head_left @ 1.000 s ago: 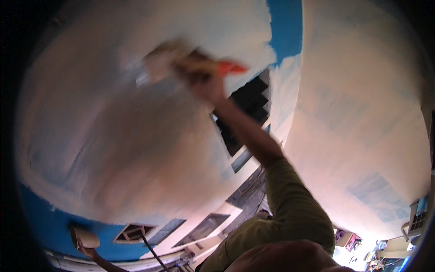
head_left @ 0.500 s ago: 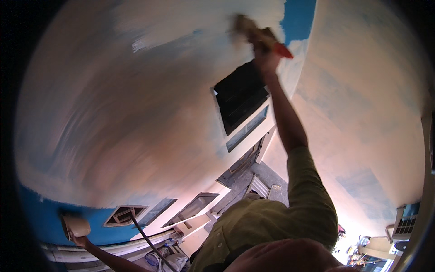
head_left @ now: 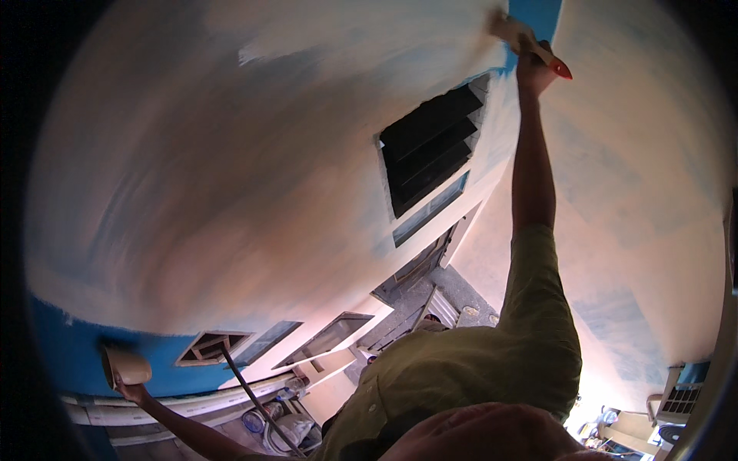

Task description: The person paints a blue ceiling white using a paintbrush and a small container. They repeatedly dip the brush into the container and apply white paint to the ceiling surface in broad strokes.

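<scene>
No labels, signs or screens showed anywhere in the view. The nearest things to packages were small, blurred containers low in the picture: a round blue tub (head_left: 254, 420) on the floor near the bottom centre, and a pale bucket-like one (head_left: 286, 432) just beside it to the right. Their surfaces were too small and dim to tell whether they carried any label. Some coloured clutter (head_left: 615, 448) lay at the lower right corner, too indistinct to tell as packaging or anything else.
</scene>
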